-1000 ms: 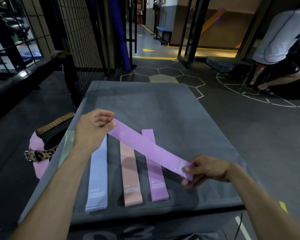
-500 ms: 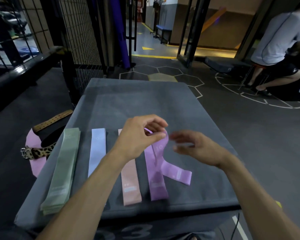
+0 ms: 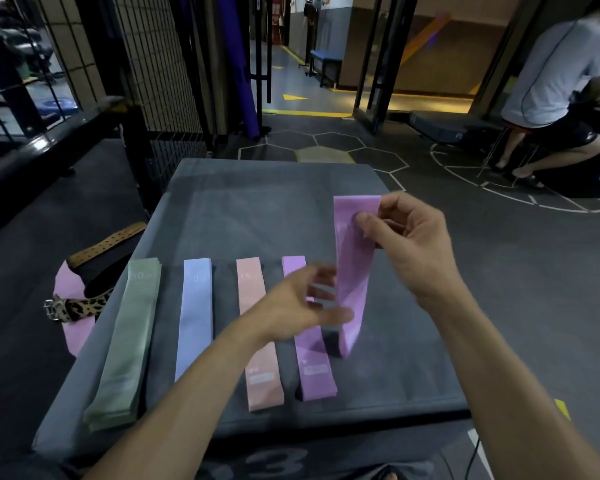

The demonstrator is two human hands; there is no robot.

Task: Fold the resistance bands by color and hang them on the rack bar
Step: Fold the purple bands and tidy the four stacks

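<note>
Right hand (image 3: 409, 251) pinches a folded purple band (image 3: 352, 271) at centre right, blurred left hand (image 3: 302, 306) relaxed below; a loose pinch could unfold it.

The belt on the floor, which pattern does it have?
Leopard print, on the belt in the head view.

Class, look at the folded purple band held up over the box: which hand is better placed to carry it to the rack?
Right hand: it pinches the purple band; the left hand looks blurred, holding nothing.
</note>
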